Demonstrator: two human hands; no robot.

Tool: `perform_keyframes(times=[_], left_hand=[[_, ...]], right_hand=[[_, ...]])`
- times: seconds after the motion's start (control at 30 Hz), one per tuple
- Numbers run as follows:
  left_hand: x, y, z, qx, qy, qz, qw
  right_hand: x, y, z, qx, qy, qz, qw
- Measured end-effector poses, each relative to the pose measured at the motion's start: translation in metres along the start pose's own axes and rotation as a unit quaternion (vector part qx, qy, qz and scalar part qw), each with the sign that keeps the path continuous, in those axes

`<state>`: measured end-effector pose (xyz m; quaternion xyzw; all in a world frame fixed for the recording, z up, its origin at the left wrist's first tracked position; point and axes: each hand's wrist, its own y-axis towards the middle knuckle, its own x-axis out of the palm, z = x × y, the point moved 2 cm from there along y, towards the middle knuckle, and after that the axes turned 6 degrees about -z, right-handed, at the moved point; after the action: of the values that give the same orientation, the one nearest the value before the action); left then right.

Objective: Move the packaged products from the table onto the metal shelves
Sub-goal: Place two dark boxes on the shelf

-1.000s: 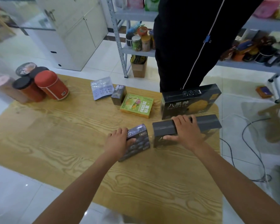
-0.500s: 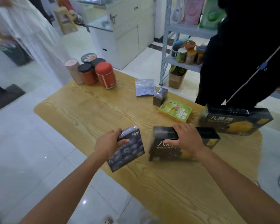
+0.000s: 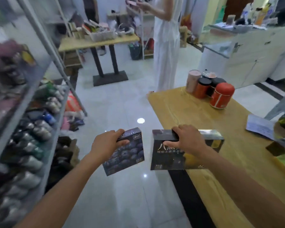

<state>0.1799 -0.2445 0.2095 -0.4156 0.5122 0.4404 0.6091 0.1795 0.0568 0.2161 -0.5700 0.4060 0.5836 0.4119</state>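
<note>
Far left we see the metal shelves [image 3: 39,102], blurred, tiers packed with cans and pouches; contents unreadable. Our left hand [image 3: 106,143] grips the blueberry box [image 3: 124,155] by its top edge, thumb on the front face, fingers over the top. Box is clear of the table, held over the tiled floor [image 3: 122,195], between the shelves and the table's left edge. Our right hand [image 3: 188,139] is clamped on the black box [image 3: 179,153], thumb on the printed front, fingers over the top. That box sits over the table's left edge, tilted toward us; we can't tell if it touches the wood. On the table [image 3: 196,116], far-left corner: a cluster of canisters, red canister [image 3: 221,96] nearest us. A white pouch [image 3: 260,126] lies near the right edge of view. A person in white [image 3: 166,46] stands on the floor beyond the table's far corner.
</note>
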Motion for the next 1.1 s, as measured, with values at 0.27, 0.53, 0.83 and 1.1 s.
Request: perform_keyframes(times=[0.27,0.53,0.83,1.1], left_hand=[[-0.039,-0.109,-0.167,-0.182,-0.002,0.054,0.982],[-0.056,-0.173,-0.247,-0.338,-0.014,0.091,0.936],[-0.062,-0.146,-0.323,-0.476,-0.111,0.121,0.864],[-0.101,-0.076,-0.369,-0.554,-0.061,0.132,0.820]], right_hand=[[-0.007,0.116,-0.195,-0.194,0.007,0.020,0.981],[-0.024,0.201,-0.324,-0.366,-0.017,0.006,0.931],[-0.011,0.326,-0.415,-0.501,-0.020,0.043,0.864],[-0.049,0.465,-0.476,-0.606,0.006,0.112,0.788]])
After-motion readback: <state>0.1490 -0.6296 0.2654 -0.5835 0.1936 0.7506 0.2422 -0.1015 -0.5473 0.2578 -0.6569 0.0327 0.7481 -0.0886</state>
